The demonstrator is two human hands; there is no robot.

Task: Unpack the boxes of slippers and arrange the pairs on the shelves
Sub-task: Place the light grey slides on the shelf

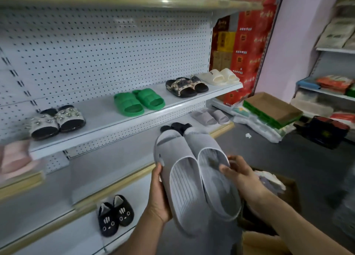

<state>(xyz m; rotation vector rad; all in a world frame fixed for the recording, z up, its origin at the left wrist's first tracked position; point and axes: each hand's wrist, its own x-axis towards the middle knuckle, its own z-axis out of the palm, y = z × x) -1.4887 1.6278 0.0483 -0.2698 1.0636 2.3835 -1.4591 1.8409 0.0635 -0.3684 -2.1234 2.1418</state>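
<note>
I hold a pair of grey ribbed slippers (194, 178) side by side in front of the shelves, toes pointing away. My left hand (159, 195) grips the left slipper along its outer edge. My right hand (240, 170) holds the right slipper, thumb on its inner rim. The upper white shelf (107, 118) carries a jewelled black-and-white pair (57, 122), a green pair (138, 101), a patterned black pair (187, 86) and a cream pair (219, 76). The shelf below holds a light grey pair (210, 116) and a dark pair (175, 127). Black cat-face slippers (115, 215) sit lowest.
An open cardboard box (286, 189) with wrapping stands at my lower right. Red cartons (247, 43) are stacked behind the shelf end. A flat box on green packs (272, 109) and a black package (324, 132) lie on the floor. Pink items (15, 158) sit far left.
</note>
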